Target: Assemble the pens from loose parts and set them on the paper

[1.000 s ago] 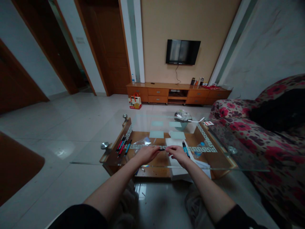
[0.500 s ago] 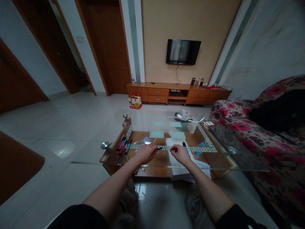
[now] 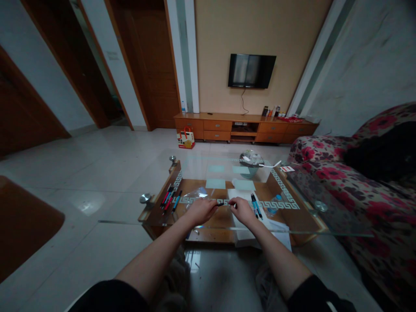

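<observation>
Pen piece, slim and dark, sits pinched in the left hand over the glass worktop, while the right hand curls just beside its end, its grip too small to tell. A loose pinch or crooked push could drop it, sending it rolling toward the pens beyond the right hand. Since half a second ago, the gap between hands has narrowed and those pens show more fully.
</observation>
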Motion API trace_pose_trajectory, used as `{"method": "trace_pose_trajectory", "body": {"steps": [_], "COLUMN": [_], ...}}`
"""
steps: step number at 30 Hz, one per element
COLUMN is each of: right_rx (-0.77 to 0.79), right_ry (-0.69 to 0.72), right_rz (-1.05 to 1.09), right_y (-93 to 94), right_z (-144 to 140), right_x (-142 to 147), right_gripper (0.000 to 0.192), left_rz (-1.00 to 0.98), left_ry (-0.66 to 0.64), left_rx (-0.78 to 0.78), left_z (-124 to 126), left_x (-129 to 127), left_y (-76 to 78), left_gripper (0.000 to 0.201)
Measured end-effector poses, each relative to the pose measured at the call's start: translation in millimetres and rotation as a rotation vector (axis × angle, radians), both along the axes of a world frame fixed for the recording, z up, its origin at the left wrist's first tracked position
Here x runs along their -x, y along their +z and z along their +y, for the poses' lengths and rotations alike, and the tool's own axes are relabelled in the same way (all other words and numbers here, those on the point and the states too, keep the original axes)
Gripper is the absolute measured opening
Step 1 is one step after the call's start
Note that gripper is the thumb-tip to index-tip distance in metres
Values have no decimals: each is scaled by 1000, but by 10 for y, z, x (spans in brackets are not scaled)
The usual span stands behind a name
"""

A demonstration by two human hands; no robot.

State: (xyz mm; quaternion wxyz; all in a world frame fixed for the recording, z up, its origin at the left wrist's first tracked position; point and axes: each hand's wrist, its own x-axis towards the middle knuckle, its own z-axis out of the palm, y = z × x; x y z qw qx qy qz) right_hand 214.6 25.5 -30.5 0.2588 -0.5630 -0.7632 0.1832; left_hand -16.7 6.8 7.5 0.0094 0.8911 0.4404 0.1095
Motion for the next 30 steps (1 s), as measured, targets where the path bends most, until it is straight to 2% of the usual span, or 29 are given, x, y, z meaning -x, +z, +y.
{"method": "trace_pose_trajectory", "body": {"steps": [9, 17, 25, 30], "right_rx": [-36, -25, -69, 28], "right_ry": [32, 18, -17, 17], "right_rz": [-92, -100, 71, 224], "right_y": [-37, -15, 143, 225], "right_z": [7, -34, -92, -196], "right_x": [21, 38, -73, -118], "right_gripper": [20, 28, 24, 34], "left_rz": [5, -10, -45, -51], "left_ry": [4, 1, -65, -153], "left_rx": [6, 23, 28, -20], "left_z": [-17, -10, -28, -45], "left_x": [-1, 2, 10, -58], "left_y": [15, 1, 9, 46], "left_gripper": [28, 24, 16, 17]}}
